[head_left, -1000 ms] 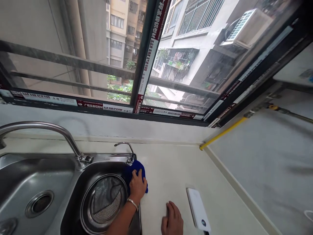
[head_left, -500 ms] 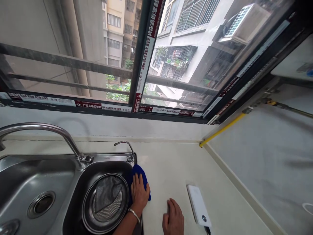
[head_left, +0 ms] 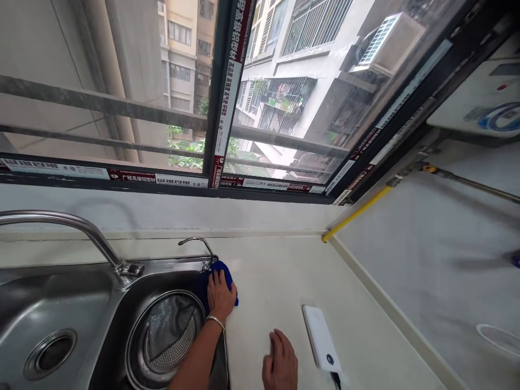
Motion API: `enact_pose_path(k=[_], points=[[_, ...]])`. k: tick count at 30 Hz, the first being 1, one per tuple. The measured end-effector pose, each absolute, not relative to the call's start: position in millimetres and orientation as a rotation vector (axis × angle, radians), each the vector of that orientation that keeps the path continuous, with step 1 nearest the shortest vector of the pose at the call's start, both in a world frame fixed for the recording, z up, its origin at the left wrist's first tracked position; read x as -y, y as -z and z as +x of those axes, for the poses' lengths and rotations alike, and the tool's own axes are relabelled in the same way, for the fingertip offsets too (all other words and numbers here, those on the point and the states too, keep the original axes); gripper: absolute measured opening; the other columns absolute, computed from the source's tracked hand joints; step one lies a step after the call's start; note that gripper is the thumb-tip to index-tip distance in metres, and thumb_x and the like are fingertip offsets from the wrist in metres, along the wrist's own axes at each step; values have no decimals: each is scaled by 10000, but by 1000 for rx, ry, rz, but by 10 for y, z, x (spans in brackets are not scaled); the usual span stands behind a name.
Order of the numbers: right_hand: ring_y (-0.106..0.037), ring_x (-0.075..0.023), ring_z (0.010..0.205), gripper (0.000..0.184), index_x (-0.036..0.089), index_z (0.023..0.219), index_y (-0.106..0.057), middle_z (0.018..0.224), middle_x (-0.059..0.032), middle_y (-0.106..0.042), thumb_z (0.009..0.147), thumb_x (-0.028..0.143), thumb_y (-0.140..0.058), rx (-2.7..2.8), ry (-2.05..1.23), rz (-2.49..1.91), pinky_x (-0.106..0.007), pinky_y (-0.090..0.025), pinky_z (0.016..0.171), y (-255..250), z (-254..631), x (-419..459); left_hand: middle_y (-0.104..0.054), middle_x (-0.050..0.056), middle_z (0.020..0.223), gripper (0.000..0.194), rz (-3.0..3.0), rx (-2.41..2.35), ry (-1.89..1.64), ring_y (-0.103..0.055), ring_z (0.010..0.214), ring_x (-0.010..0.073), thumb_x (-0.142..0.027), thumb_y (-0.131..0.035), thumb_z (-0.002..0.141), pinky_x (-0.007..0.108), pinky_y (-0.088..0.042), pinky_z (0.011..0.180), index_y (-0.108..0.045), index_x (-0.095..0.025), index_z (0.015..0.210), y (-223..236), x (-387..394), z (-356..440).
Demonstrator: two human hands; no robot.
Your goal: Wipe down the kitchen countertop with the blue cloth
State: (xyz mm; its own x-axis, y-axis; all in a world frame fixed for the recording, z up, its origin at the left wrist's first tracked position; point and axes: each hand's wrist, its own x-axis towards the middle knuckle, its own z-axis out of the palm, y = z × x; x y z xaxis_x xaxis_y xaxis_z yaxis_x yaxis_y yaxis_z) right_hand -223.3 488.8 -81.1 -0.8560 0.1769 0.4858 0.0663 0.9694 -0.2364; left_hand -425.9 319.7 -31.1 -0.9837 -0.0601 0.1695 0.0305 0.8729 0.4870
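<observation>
My left hand (head_left: 220,295) presses palm-down on a blue cloth (head_left: 228,277) lying on the right rim of the steel sink (head_left: 81,287), just beside the small tap (head_left: 199,248). The fingers cover most of the cloth. A thin bracelet sits on that wrist. My right hand (head_left: 280,365) rests flat on the cream countertop (head_left: 284,271) with its fingers stretched out and nothing in it. A white power bank (head_left: 319,337) lies a little to the right of it.
A round metal strainer basket (head_left: 164,338) holding a grey rag sits in the sink's right basin. The big curved faucet (head_left: 81,230) stands between the basins. A window runs behind the counter, with a yellow pipe (head_left: 353,215) along the right wall.
My left hand slid the blue cloth along the sink rim toward me, then back up to the small tap. My right hand stayed flat on the counter. The view shifted slightly right.
</observation>
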Motion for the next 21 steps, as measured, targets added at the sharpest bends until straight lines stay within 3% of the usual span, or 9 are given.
enact_pose_path(k=[11,21], points=[[-582,-314,1186,440,182,1286,-541,1330,-162,-590,861,217,-433,2584,-300,-187,-432,-505,899,906,-2250,-4913,-511,232,1412,492,-27,2864,670,-532,1284,316,-190,-469,898,435,-493,1054,-529,-68,1371,429,-3231,-3820],[-572,-322,1206,440,196,1308,-526,1335,-160,-585,885,254,-419,2632,-288,-208,-463,-486,959,896,-2213,-4933,-433,259,1475,475,-63,2816,580,-447,1363,339,-195,-444,916,474,-454,1060,-545,-66,1362,489,-3337,-3760]])
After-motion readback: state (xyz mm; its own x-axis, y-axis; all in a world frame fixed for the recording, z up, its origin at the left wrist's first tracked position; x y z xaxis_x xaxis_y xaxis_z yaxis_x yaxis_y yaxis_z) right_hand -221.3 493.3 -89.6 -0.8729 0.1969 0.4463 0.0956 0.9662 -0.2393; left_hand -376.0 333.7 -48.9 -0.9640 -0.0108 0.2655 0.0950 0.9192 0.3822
